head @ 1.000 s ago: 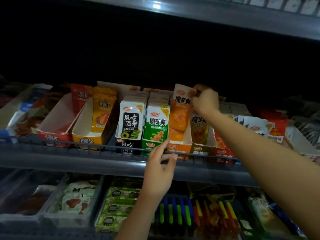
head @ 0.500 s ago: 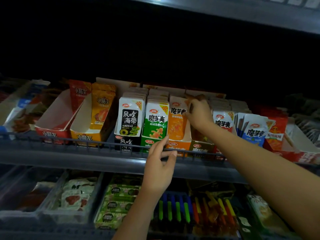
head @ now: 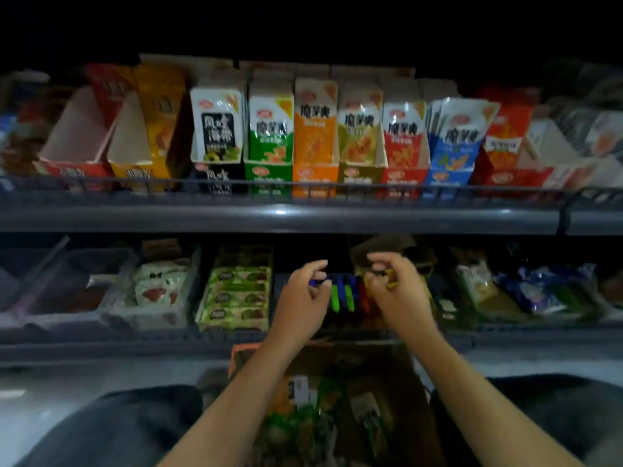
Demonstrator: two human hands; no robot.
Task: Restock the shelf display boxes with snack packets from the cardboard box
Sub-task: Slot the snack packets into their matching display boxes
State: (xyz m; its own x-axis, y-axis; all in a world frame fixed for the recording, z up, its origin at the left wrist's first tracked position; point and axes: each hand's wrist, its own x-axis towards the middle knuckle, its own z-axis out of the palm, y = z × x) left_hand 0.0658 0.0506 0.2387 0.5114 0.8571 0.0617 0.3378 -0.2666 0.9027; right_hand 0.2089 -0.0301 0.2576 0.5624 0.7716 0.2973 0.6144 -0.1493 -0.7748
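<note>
- Judging by the upper shelf (head: pixel 303 215), restocking is well along: the middle display boxes, black (head: pixel 215 178), green (head: pixel 268 175), orange box (head: pixel 315 175), olive (head: pixel 359 176), red (head: pixel 403 176) and blue (head: pixel 446 176), each stand full of upright snack packets.
- Two display boxes at the left, a red one (head: pixel 76 171) and a yellow one (head: pixel 133 170), look mostly hollow, with only a few packets at the back; these seem to be what is left.
- Left hand (head: pixel 305 294) hangs low before the lower shelf, fingers loosely curled, apparently holding nothing.
- Right hand (head: pixel 396 288) hangs just beside it, fingers curled; whether it pinches anything I cannot tell.
- Cardboard box (head: pixel 418 392) sits below between the person's knees, dim, with packets (head: pixel 320 419) inside, so supply remains.
- Next move likely calls for reaching down into it for another packet.
</note>
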